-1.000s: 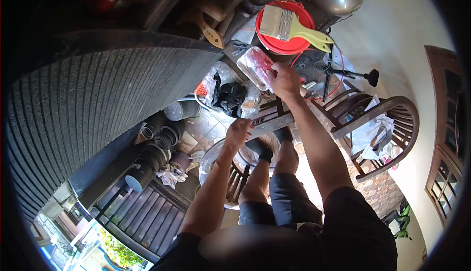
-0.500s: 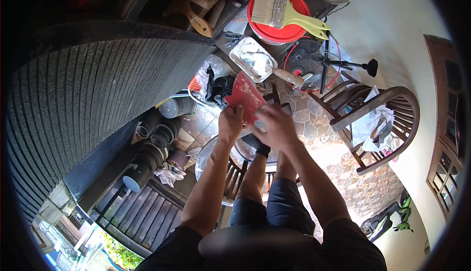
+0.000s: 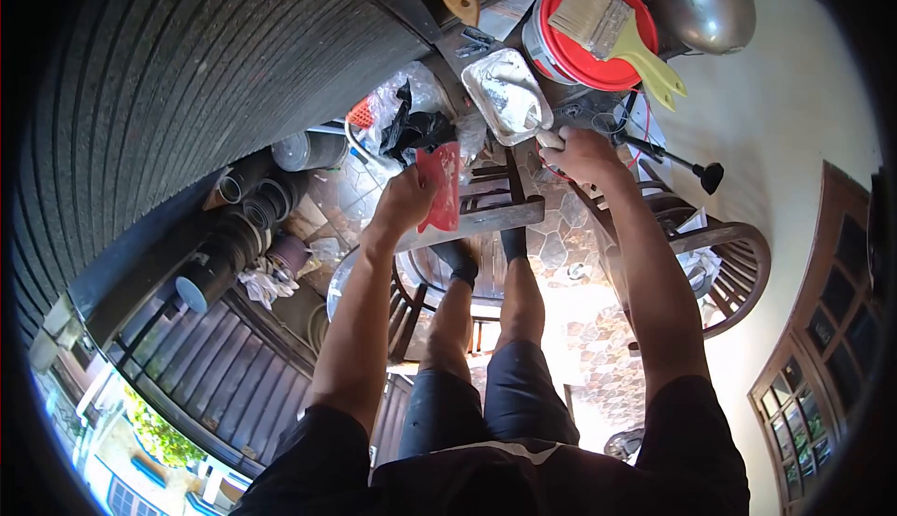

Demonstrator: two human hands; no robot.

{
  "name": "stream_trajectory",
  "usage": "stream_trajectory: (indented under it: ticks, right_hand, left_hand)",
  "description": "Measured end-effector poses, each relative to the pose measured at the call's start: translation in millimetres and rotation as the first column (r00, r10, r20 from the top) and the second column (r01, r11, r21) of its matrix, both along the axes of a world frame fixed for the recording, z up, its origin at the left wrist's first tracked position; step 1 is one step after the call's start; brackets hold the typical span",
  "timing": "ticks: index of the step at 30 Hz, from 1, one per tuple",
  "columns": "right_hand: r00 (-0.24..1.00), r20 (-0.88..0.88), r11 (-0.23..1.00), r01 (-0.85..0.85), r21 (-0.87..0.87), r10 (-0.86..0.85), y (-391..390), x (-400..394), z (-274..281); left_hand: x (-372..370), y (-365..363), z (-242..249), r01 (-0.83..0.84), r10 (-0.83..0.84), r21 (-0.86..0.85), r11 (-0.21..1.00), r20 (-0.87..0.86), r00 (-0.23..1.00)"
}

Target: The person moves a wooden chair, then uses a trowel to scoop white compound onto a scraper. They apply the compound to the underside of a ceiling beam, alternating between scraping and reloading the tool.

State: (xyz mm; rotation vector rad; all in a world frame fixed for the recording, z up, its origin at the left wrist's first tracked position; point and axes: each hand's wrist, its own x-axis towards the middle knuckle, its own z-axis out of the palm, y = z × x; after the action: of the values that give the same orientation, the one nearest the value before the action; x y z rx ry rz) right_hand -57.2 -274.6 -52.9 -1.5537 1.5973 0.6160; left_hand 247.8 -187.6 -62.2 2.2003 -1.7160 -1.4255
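Head view: cluttered stone-tiled porch. Left hand [image 3: 404, 200] clamps a red scraper [image 3: 441, 186] above the wooden stool [image 3: 486, 212]; right hand [image 3: 581, 154] closes on a handle at the foil tray [image 3: 507, 95]. Best steady the tray while loading.

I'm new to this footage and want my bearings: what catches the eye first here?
The red bucket lid at the top, with a wide yellow-handled brush lying on it, stands out most. Just below, the left hand holds a red sheet upright, while the right hand reaches to the handle at the edge of a whitish tray. A huge dark ribbed surface fills the upper left.
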Motion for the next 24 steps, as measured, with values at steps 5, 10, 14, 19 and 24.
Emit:
stream_trajectory:
  ticks: [5,10,14,19,24]
  right_hand:
    - [0.999,-0.019,0.98,-0.039,-0.198,0.036,3.9,23.4,63.6]
    - [0.997,-0.058,0.936,-0.069,-0.345,0.052,6.7,30.2,72.2]
    - [0.992,-0.107,0.94,-0.094,-0.329,0.062,4.1,30.3,41.3]
    - [0.998,-0.058,0.957,-0.029,-0.288,0.012,7.9,34.7,37.9]
    - [0.983,-0.052,0.925,-0.181,-0.334,0.174,29.3,26.6,67.6]
  left_hand:
    - [-10.6,-22.4,-5.1,0.015,-0.013,-0.027,1.0,0.078,0.997]
    - [-25.0,-35.9,-12.7,-0.053,0.059,-0.13,0.99,0.039,0.997]
    - [-35.2,-44.2,-17.2,-0.093,0.089,-0.104,0.99,-0.045,0.995]
    - [-44.6,-42.3,-32.4,-0.168,0.154,-0.097,0.981,-0.137,0.979]
    - [-51.7,-42.7,-40.1,-0.256,0.231,-0.115,0.96,-0.192,0.954]
